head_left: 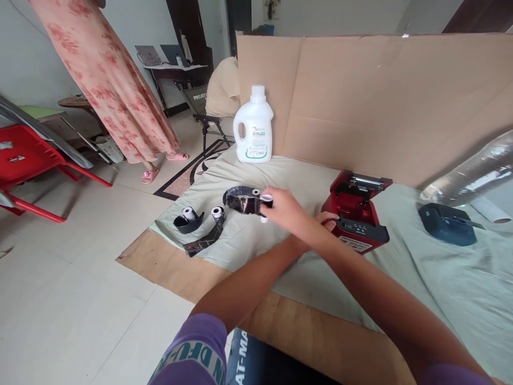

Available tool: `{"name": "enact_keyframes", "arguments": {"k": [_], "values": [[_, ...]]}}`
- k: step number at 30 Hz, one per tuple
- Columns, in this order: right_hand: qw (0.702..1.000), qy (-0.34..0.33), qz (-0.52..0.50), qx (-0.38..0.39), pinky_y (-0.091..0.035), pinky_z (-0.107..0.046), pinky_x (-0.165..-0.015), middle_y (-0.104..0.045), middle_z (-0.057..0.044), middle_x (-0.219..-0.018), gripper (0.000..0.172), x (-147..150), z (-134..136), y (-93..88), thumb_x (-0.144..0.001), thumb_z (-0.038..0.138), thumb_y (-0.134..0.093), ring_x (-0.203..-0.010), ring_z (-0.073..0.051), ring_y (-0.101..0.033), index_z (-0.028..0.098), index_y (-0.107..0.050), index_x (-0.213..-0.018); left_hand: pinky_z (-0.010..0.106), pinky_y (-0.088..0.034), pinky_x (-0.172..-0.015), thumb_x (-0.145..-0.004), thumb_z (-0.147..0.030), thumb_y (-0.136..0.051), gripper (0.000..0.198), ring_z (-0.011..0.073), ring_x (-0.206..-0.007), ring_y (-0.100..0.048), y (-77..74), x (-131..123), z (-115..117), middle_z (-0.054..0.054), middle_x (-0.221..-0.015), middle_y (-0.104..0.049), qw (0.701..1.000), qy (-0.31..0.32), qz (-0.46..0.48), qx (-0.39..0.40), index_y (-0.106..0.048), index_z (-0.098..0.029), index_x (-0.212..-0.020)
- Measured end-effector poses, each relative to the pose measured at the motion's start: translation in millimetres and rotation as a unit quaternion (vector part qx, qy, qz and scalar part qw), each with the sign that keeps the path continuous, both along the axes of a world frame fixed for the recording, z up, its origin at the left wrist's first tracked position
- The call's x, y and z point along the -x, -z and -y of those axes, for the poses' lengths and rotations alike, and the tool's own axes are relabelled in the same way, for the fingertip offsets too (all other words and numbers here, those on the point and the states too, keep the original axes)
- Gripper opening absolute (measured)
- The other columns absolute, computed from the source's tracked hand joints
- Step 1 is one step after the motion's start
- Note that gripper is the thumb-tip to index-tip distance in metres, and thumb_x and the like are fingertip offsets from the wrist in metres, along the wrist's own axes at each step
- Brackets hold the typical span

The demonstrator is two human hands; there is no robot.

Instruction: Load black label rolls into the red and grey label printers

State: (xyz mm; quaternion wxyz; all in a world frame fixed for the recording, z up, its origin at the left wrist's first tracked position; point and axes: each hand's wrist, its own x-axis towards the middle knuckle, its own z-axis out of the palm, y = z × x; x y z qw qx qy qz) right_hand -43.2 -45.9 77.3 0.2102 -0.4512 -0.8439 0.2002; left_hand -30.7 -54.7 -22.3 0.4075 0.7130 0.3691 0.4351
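Note:
My arms cross. My right hand [282,207] is closed round a small white roll [266,199] with a dark end. Just left of it, on the cloth, a glossy black strip [242,203] curls round by another small white roll; I cannot tell whether it joins the held one. My left hand [327,220] grips the left front corner of a red and black printer [358,227], whose lid [356,184] stands raised. Further left stand two more white rolls, one beside a curled black strip [188,224], the other with a long black strip [206,240] trailing off it.
A white detergent bottle [254,131] stands at the back before a cardboard panel [360,96]. To the right lie a dark blue-grey device [447,224] and a clear plastic-wrapped roll [473,166]. A person in a floral dress [108,80] and a red chair [28,160] are left.

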Motion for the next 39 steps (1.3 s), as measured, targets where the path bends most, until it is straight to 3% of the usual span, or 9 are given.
{"name": "enact_keyframes", "arguments": {"k": [4,10,15,18,21,27,31,36,39], "values": [[0.996,0.055,0.057,-0.029,-0.05,-0.037,-0.073,-0.072,-0.016,-0.104,0.026,32,-1,39.6,-0.089,0.022,-0.055,-0.087,-0.029,-0.068,0.016,-0.065,-0.113,0.031,-0.053,-0.088,-0.101,-0.043,-0.042,0.038,0.0188,-0.095,-0.068,-3.8,5,4,0.001,-0.112,-0.073,0.999,0.003,-0.026,-0.03,-0.063,-0.029,-0.129],[0.988,0.116,0.007,-0.105,-0.049,-0.036,-0.081,-0.068,-0.014,-0.105,0.023,15,-14,41.5,-0.092,0.024,-0.054,-0.094,-0.027,-0.064,0.015,-0.061,-0.111,0.031,-0.051,-0.094,-0.101,-0.042,-0.039,0.04,0.0186,-0.102,-0.066,-11.3,8,5,0.003,-0.119,-0.071,0.999,0.024,-0.022,-0.031,-0.06,-0.024,-0.13],[0.995,0.054,0.062,-0.06,-0.048,-0.033,-0.086,-0.067,-0.013,-0.109,0.023,15,-12,48.8,-0.095,0.022,-0.054,-0.101,-0.025,-0.063,0.013,-0.06,-0.115,0.03,-0.051,-0.092,-0.101,-0.045,-0.04,0.039,0.0175,-0.102,-0.067,-10.4,8,4,0.0,-0.12,-0.07,0.998,0.021,-0.05,-0.036,-0.059,-0.029,-0.132],[0.992,0.025,0.101,-0.065,-0.049,-0.032,-0.085,-0.064,-0.014,-0.121,0.034,24,-4,54.7,-0.099,0.024,-0.048,-0.102,-0.024,-0.064,0.014,-0.055,-0.131,0.029,-0.051,-0.09,-0.102,-0.045,-0.039,0.038,0.0164,-0.101,-0.067,-7.0,8,3,-0.002,-0.119,-0.071,0.998,0.016,-0.052,-0.041,-0.058,-0.031,-0.131],[0.981,-0.002,0.186,-0.054,-0.051,-0.035,-0.078,-0.059,-0.018,-0.129,0.051,32,3,58.2,-0.102,0.022,-0.039,-0.094,-0.025,-0.066,0.014,-0.039,-0.152,0.028,-0.051,-0.088,-0.103,-0.045,-0.036,0.039,0.0164,-0.101,-0.067,-5.8,8,2,-0.003,-0.121,-0.07,0.997,0.021,-0.061,-0.043,-0.057,-0.032,-0.133],[0.956,0.003,0.291,-0.041,-0.052,-0.037,-0.077,-0.057,-0.024,-0.13,0.064,34,11,59.4,-0.099,0.01,-0.028,-0.097,-0.028,-0.067,0.01,-0.017,-0.162,0.028,-0.051,-0.089,-0.103,-0.045,-0.036,0.038,0.0159,-0.1,-0.067,-4.2,6,2,-0.003,-0.123,-0.07,0.997,0.016,-0.069,-0.04,-0.056,-0.032,-0.133],[0.959,0.003,0.278,-0.049,-0.051,-0.037,-0.08,-0.055,-0.022,-0.132,0.065,26,18,59.1,-0.102,0.025,-0.036,-0.105,-0.03,-0.062,0.015,-0.014,-0.163,0.028,-0.05,-0.091,-0.103,-0.044,-0.036,0.038,0.0157,-0.103,-0.066,-3.6,5,2,-0.003,-0.125,-0.069,0.998,0.015,-0.047,-0.041,-0.058,-0.031,-0.132],[0.981,0.029,0.191,-0.036,-0.05,-0.037,-0.083,-0.052,-0.018,-0.136,0.07,20,11,45.1,-0.101,0.048,-0.039,-0.116,-0.032,-0.058,0.021,-0.017,-0.163,0.028,-0.05,-0.089,-0.103,-0.043,-0.037,0.037,0.0156,-0.098,-0.066,-4.8,6,2,-0.002,-0.119,-0.07,0.999,0.014,-0.024,-0.033,-0.06,-0.03,-0.129],[0.986,0.102,0.13,-0.011,-0.05,-0.035,-0.082,-0.057,-0.017,-0.132,0.06,27,-15,28.1,-0.101,0.05,-0.037,-0.114,-0.029,-0.06,0.018,-0.039,-0.152,0.03,-0.05,-0.087,-0.102,-0.045,-0.039,0.038,0.0166,-0.094,-0.065,-5.7,7,2,0.001,-0.112,-0.07,0.999,0.033,-0.004,-0.023,-0.059,-0.028,-0.13]]}}
